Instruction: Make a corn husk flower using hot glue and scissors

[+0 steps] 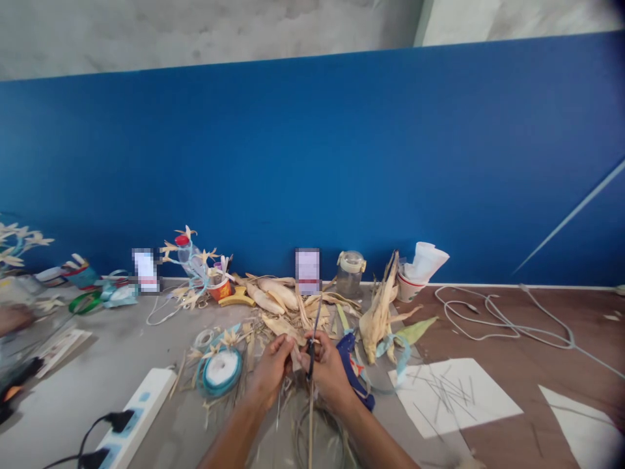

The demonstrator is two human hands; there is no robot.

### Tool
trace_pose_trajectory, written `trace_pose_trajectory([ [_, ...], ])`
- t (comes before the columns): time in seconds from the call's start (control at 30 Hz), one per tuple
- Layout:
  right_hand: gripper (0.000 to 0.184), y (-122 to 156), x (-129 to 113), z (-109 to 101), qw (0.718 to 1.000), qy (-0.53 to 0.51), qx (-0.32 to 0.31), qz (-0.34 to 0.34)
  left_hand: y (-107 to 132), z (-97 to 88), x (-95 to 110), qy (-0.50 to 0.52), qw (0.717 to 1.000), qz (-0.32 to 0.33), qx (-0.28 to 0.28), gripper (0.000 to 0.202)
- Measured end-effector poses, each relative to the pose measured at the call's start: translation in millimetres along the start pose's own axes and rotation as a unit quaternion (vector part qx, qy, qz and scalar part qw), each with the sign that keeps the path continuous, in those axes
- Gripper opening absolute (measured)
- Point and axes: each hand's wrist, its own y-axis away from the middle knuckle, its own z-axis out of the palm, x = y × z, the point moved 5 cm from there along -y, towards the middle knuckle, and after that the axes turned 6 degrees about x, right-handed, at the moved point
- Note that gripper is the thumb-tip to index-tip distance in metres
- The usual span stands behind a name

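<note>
My left hand (271, 371) and my right hand (328, 372) meet low in the middle of the head view, both closed. Between them they pinch a small piece of dried corn husk (295, 355). A thin straight stick (312, 365) runs up through my right hand's grip, dark where the fingers hold it. Just left of my left hand lies a spool of teal ribbon (221, 370). A blue glue gun (352, 370) lies right beside my right hand. More dried husks (278, 294) are heaped just beyond the hands.
A white power strip (141, 405) with black plugs lies at the lower left. White paper sheets (452, 394) with thin wires lie right, a coiled white cable (493, 312) beyond. A glass jar (350, 272), paper cups (409, 284) and a bottle with husk flowers (188, 255) stand by the blue wall.
</note>
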Motion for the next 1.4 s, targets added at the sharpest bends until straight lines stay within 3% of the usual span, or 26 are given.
trace_pose_trajectory([
  [0.17, 0.044, -3, -8, -3, 0.999, -0.024, 0.045, -0.013, 5, 5.2, 3, 0.023, 0.999, 0.007, -0.046, 0.04],
  [0.3, 0.044, -3, -18, -6, 0.996, -0.017, 0.073, -0.039, 6, 7.9, 2, -0.011, 0.997, -0.007, -0.082, 0.031],
  [0.6, 0.043, -2, -15, -4, 0.997, 0.019, 0.058, -0.05, 4, 3.1, 2, -0.052, 0.998, -0.005, -0.041, 0.027],
  [0.8, 0.043, -1, -23, -7, 0.993, 0.036, 0.074, -0.083, 6, 5.0, 3, -0.154, 0.985, 0.018, -0.075, 0.03],
  [1.13, 0.038, -9, -14, -13, 0.994, -0.073, 0.077, 0.03, 7, 7.9, 1, -0.153, 0.98, 0.021, -0.126, 0.037],
  [1.4, 0.041, -9, -23, -11, 0.995, -0.022, 0.091, -0.046, 5, 6.9, 0, -0.121, 0.988, 0.019, -0.093, 0.036],
])
